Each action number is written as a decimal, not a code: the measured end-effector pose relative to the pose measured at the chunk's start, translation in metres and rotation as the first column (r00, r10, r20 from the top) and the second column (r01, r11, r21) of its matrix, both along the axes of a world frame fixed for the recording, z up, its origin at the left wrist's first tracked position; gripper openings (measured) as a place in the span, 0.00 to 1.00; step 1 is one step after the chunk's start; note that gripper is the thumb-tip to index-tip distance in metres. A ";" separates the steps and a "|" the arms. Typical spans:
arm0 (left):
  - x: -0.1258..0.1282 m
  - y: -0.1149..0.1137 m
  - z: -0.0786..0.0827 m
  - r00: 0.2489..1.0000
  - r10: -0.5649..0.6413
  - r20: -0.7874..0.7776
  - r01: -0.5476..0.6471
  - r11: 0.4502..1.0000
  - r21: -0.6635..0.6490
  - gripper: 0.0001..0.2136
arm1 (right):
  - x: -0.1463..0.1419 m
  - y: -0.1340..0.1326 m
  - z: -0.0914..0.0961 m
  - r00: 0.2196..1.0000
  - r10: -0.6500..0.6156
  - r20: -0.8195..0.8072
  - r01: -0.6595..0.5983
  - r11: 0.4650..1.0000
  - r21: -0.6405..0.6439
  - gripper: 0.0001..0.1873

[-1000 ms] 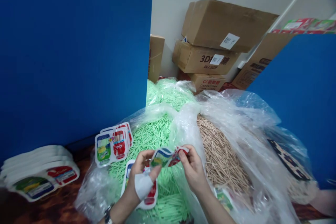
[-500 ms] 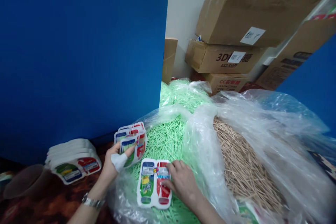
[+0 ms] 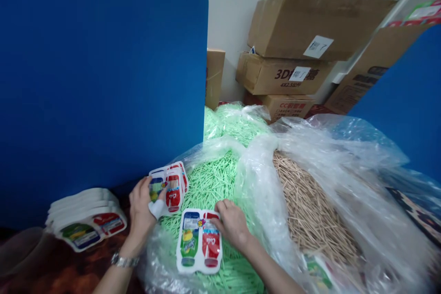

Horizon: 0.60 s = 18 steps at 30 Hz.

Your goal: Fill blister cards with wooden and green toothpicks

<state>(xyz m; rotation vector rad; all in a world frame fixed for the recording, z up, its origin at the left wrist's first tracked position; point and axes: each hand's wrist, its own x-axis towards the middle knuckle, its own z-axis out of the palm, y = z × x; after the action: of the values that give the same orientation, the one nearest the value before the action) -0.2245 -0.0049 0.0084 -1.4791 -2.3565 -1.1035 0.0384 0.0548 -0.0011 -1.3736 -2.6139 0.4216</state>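
Note:
My left hand (image 3: 141,204), with a white wrap around its thumb and a metal watch at the wrist, grips a small fanned bunch of drink-printed twin packs (image 3: 173,191) by their left side. A single twin pack (image 3: 200,243), green-and-blue Sprite on one half and red Cola on the other, lies face up over the green sticks. My right hand (image 3: 233,225) pinches that pack at its upper right edge, thumb on the front. Beneath both hands, thin green sticks (image 3: 215,179) fill an opened clear plastic bag (image 3: 257,179).
To the left, a stack of similar packs (image 3: 86,220) stands on the dark red floor beside a clear round tub (image 3: 20,250). Brown sticks (image 3: 310,206) fill another bag at right. Blue panels (image 3: 103,78) flank the space; cardboard boxes (image 3: 317,23) are piled behind.
My left hand has turned, and its packs now face me more squarely. My right hand keeps its hold on the single pack, which has barely moved. The view has shifted slightly right.

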 end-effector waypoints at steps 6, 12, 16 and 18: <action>0.068 -0.027 0.001 0.891 -0.341 0.299 0.378 0.923 -0.075 0.16 | 0.004 0.004 -0.008 0.998 0.061 -0.032 -0.060 0.997 0.047 0.07; 0.107 -0.033 -0.010 0.843 -0.355 0.404 0.402 0.915 -0.035 0.33 | 0.016 -0.003 0.017 0.917 -0.060 -0.395 0.036 0.997 -0.068 0.13; 0.122 -0.029 -0.004 0.704 -0.372 0.605 0.438 0.898 0.042 0.47 | 0.018 -0.021 0.041 0.612 -0.308 -0.728 -0.133 0.868 -0.478 0.14; 0.130 -0.025 0.000 0.569 -0.373 0.733 0.461 0.882 0.091 0.50 | 0.014 -0.030 0.047 0.467 -0.436 -0.770 -0.271 0.758 -0.594 0.16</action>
<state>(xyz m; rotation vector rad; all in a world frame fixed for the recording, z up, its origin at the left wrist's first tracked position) -0.0948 -0.0297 0.0086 -1.9916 -2.6148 -2.0676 0.0529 0.0249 0.0455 -0.9299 -1.4733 1.6567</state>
